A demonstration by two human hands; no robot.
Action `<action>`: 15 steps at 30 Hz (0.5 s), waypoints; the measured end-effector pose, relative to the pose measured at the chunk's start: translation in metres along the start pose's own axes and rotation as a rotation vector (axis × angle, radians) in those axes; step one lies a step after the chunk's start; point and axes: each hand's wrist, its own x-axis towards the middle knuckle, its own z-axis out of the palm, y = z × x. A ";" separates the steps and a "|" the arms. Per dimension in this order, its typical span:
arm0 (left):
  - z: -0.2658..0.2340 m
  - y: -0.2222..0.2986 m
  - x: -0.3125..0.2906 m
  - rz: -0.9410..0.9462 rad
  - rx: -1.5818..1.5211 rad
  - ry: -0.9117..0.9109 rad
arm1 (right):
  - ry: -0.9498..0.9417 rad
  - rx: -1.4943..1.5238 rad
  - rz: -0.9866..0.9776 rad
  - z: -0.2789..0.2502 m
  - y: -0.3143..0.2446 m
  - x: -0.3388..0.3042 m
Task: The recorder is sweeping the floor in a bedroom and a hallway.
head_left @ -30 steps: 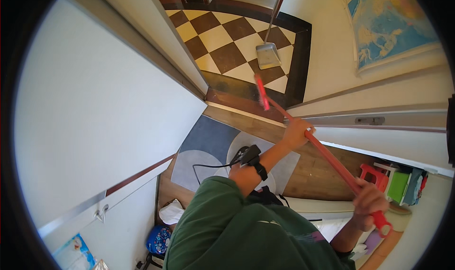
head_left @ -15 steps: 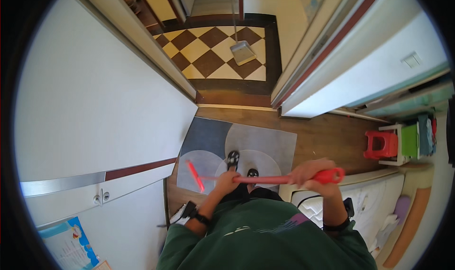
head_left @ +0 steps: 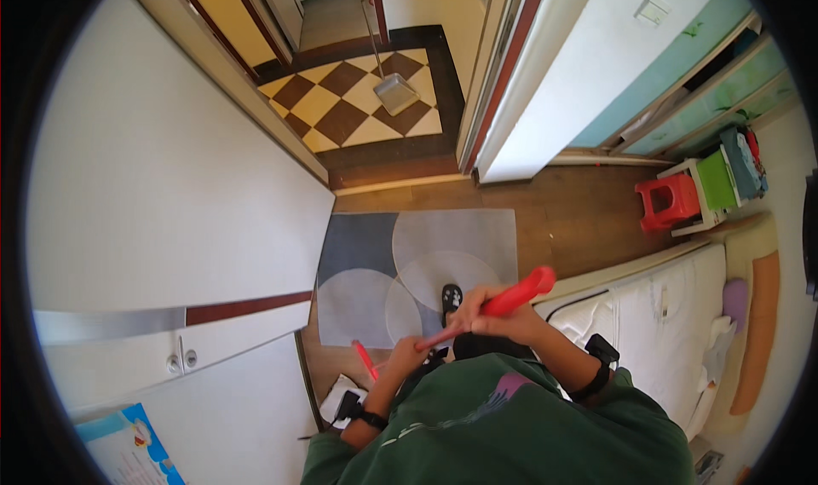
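Observation:
My right hand (head_left: 487,316) is closed around a long red pole (head_left: 527,291), just below its thick rounded end. Farther down the same pole, my left hand (head_left: 406,355) grips the thinner pink shaft. A narrow red bar (head_left: 365,360) sits crosswise at the pole's far end, left of my left hand; part of it is hidden by my forearm, and I cannot make out what kind of tool it is. The pole slants across the front of my body, its thick end up to the right. Below it, one black shoe (head_left: 452,298) shows on a grey patterned rug (head_left: 358,234).
A white door (head_left: 170,144) stands on the left. Past the doorway, a long-handled dustpan (head_left: 396,95) rests on checkered tiles. At right are a red stool (head_left: 669,202), a white shelf with a green panel (head_left: 716,183), and a bed (head_left: 656,323). A white bag (head_left: 345,391) lies beside my left wrist.
My right hand has come left and closer to my left hand, and the pole has tilted with its thick end higher. The view has turned, shifting the doorway left.

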 end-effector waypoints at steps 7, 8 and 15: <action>0.047 0.042 -0.044 0.264 -0.060 -0.050 | 0.355 0.114 -0.469 0.074 0.007 -0.107; 0.053 0.053 -0.051 0.265 -0.056 -0.073 | 0.402 0.043 -0.530 0.079 -0.008 -0.123; 0.057 0.047 -0.070 0.562 0.061 0.037 | 0.581 -0.166 -0.729 0.088 -0.078 -0.215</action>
